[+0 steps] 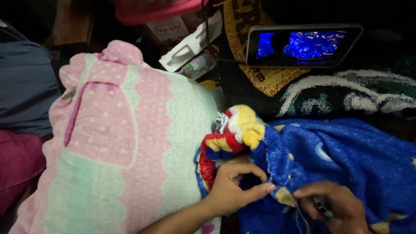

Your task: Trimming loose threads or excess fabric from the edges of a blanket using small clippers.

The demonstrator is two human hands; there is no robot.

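the left hand (234, 186) pinches a fold of the blue fleece blanket (342, 164), fingers curled closed on the cloth just below its red-and-yellow bundled corner (234, 132); the blanket lies beside the pink and mint pillow (117, 130). the right hand (336, 206) is closed on a small dark object i cannot identify, resting on the same blanket; judging from this, keeping the fold taut between both hands would steady the work; a lit phone (303, 45) sits well apart.
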